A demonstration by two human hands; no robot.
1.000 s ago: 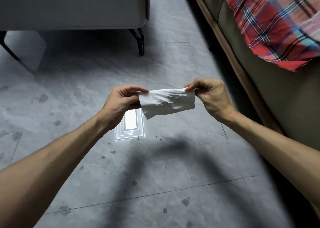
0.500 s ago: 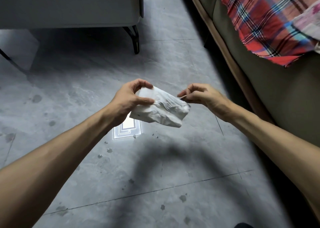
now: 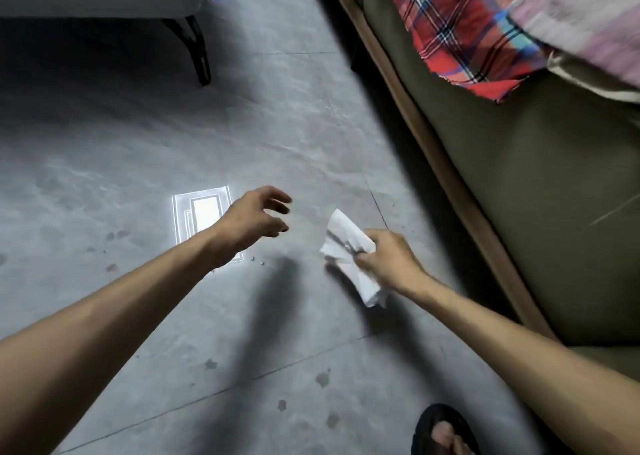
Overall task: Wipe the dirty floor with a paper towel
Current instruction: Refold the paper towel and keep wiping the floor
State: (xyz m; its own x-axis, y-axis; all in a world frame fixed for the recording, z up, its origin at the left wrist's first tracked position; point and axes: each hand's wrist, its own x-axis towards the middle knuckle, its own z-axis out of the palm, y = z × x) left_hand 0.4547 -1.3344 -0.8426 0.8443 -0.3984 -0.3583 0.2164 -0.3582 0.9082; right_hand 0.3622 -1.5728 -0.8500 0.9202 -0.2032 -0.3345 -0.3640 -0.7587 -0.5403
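Right hand (image 3: 388, 260) clamps a crumpled white towel (image 3: 348, 252); left hand (image 3: 254, 220), fingers loosely spread, holds nothing above the grey, spotted, glossy floor (image 3: 294, 136).

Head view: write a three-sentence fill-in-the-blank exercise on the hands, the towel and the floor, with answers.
1. The right hand has the paper towel in its grip; the towel's colour is ____.
2. The left hand, fingers relaxed, holds ____.
3. The spotted floor is coloured ____.
Missing words: white; nothing; grey.
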